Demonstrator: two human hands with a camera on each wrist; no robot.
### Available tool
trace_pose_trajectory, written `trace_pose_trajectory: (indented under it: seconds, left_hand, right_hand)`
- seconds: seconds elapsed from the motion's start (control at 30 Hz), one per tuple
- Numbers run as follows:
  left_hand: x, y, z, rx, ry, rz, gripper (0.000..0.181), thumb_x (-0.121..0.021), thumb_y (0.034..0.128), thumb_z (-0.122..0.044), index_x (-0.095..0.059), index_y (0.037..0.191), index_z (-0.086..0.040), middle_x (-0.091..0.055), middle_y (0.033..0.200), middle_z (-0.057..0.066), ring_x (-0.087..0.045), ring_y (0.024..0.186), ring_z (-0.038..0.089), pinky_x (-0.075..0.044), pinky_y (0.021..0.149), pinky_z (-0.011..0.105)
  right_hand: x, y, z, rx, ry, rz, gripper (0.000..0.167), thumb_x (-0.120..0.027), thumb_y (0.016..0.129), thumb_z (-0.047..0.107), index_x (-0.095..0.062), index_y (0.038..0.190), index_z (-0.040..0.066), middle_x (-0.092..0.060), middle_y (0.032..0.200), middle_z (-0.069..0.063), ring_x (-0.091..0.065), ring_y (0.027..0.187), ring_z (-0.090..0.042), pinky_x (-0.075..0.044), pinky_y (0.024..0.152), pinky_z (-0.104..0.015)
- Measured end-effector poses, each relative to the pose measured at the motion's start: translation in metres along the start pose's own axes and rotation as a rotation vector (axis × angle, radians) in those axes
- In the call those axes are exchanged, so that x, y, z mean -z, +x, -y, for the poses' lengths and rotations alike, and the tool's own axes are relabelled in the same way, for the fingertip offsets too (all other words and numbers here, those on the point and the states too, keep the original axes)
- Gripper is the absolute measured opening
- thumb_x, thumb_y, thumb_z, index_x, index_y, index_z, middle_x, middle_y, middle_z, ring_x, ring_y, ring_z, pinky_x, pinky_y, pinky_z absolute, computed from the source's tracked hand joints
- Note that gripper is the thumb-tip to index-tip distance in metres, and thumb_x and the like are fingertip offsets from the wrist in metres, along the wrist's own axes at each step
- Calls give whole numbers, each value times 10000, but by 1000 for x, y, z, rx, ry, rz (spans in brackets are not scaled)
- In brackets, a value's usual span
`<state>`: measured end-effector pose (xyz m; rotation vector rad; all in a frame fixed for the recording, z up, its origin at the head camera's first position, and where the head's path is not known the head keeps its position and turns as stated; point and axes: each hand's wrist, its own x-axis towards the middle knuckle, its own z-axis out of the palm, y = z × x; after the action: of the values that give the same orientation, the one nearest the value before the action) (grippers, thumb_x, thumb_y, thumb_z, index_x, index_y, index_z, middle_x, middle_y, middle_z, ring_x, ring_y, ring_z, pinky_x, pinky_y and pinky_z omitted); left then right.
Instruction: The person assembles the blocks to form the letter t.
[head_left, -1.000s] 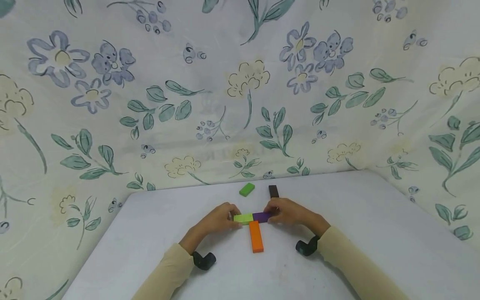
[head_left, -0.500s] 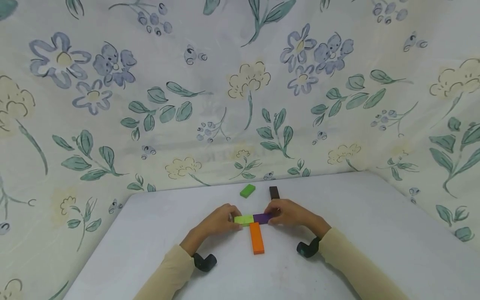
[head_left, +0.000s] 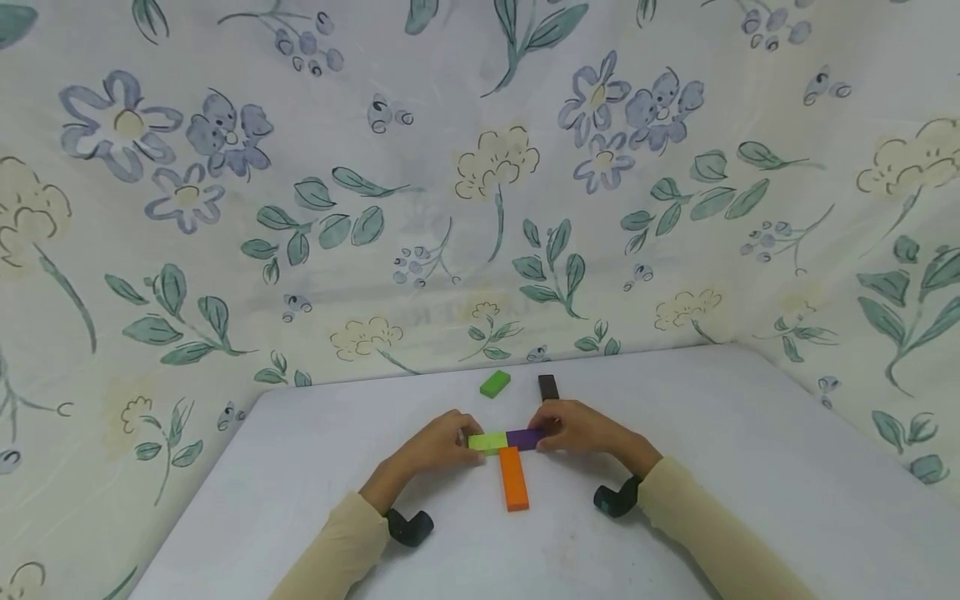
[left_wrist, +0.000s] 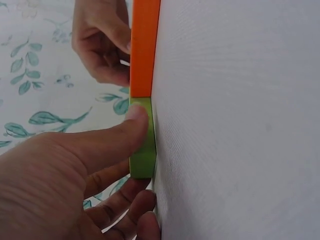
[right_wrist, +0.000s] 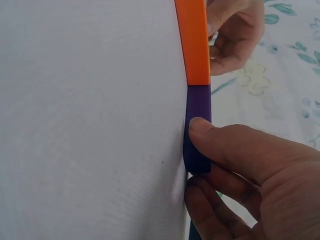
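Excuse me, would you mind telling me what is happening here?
A person's left hand pinches the lime block and the right hand the purple block, the two lying end to end. The orange block runs out from their join on the near side, so the three make a T. A green block and a dark block lie farther back on the table.

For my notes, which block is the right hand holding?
The purple block, pinched by the right hand; the left hand pinches the lime-green block, and neither grips the orange block.
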<state>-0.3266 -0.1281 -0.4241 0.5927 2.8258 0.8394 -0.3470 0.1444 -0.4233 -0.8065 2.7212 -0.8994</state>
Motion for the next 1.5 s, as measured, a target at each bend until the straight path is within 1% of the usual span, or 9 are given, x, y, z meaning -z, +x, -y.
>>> trace_pose_trajectory:
  seconds: [0.1, 0.23, 0.43, 0.6, 0.8, 1.03, 1.2, 1.37, 1.5]
  left_hand:
    - [1, 1, -1, 6, -11, 8, 314, -792, 858, -292, -704, 1113, -131, -613, 990, -4, -533, 867, 164, -517, 796, 299]
    - [1, 4, -1, 13, -45, 12, 259, -683, 948, -348, -701, 1114, -151, -620, 1022, -3, -540, 898, 173, -520, 828, 334]
    - [-1, 12, 7, 37, -69, -1, 269, -562, 1018, -383, -685, 1148, -181, -649, 1095, -14, -557, 965, 170, -529, 920, 399]
    - [8, 21, 12, 3, -30, -3, 207, -572, 1024, -299, -674, 1168, -190, -664, 1095, -9, -572, 965, 166, -536, 929, 388]
    - [32, 30, 5, -28, 55, -22, 207, -589, 1008, -141, -661, 1201, -120, -682, 1109, 32, -606, 1016, 192, -530, 966, 423]
    - [51, 50, 5, -55, 70, -43, 261, -553, 998, -25, -621, 1249, -53, -672, 1190, 109, -626, 1106, 253, -525, 990, 437]
    - [56, 60, 0, -72, 60, -4, 353, -546, 983, 21, -564, 1327, -55, -616, 1327, 171, -572, 1232, 335, -464, 1084, 486]
    - [55, 70, -4, -106, 72, 26, 430, -547, 965, 57, -522, 1384, -34, -570, 1395, 196, -534, 1293, 368, -424, 1120, 511]
    - [52, 78, -3, -81, 80, 66, 527, -524, 947, 82, -492, 1449, -77, -516, 1472, 157, -466, 1373, 358, -362, 1171, 513]
  right_hand:
    - [2, 0, -1, -8, 0, 0, 239, -797, 856, 176, -724, 1083, 198, -664, 1020, 60, -587, 932, -133, -561, 948, -375]
    - [4, 1, -3, -8, -8, -6, 240, -798, 855, 177, -724, 1083, 201, -661, 1016, 65, -589, 926, -125, -563, 941, -364]
    - [5, -3, -6, 9, -7, -1, 237, -795, 857, 167, -724, 1082, 186, -659, 1015, 58, -586, 922, -125, -563, 932, -359]
    - [5, -7, -6, -4, -13, -8, 237, -799, 852, 172, -728, 1078, 189, -656, 1011, 64, -582, 920, -122, -558, 932, -352]
    - [4, -6, -9, -4, -29, -13, 241, -792, 863, 192, -727, 1094, 208, -664, 1034, 76, -587, 936, -103, -552, 947, -338]
    - [3, -1, -10, 26, -5, -4, 235, -784, 870, 181, -724, 1097, 200, -659, 1038, 67, -585, 947, -126, -549, 955, -371]
    - [3, 0, -9, 20, 0, -2, 239, -785, 871, 189, -723, 1102, 207, -658, 1041, 75, -587, 944, -115, -553, 948, -355]
    - [2, 3, -10, 29, 7, 2, 239, -784, 871, 183, -721, 1101, 194, -657, 1030, 67, -591, 939, -120, -555, 951, -362]
    - [-1, 4, -11, 34, 17, 16, 240, -786, 869, 185, -721, 1099, 201, -652, 1026, 75, -588, 944, -115, -555, 949, -354]
